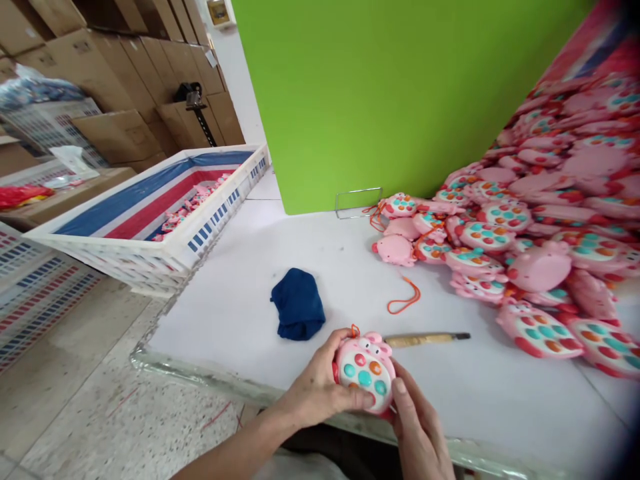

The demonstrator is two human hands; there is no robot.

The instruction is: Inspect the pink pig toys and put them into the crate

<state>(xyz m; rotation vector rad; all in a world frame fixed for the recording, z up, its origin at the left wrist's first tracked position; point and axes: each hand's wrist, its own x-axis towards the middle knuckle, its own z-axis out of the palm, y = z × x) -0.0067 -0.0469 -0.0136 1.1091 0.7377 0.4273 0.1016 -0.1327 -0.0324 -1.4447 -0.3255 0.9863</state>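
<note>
Both my hands hold one pink pig-shaped toy (366,370) with coloured round buttons, at the near edge of the white table (240,293). My left hand (315,390) wraps the toy's left side, thumb on its face. Against the toy's right lower edge presses my right hand (417,427), fingers closed on it. An orange cord loop shows at the toy's top.
A wooden-handled knife (425,339) lies just behind the toy. A folded blue cloth (297,305) and a loose orange cord (404,301) lie mid-table. A big heap of the same pink toys (530,220) fills the right side. A white crate (145,213) stands left; a green panel (380,93) behind.
</note>
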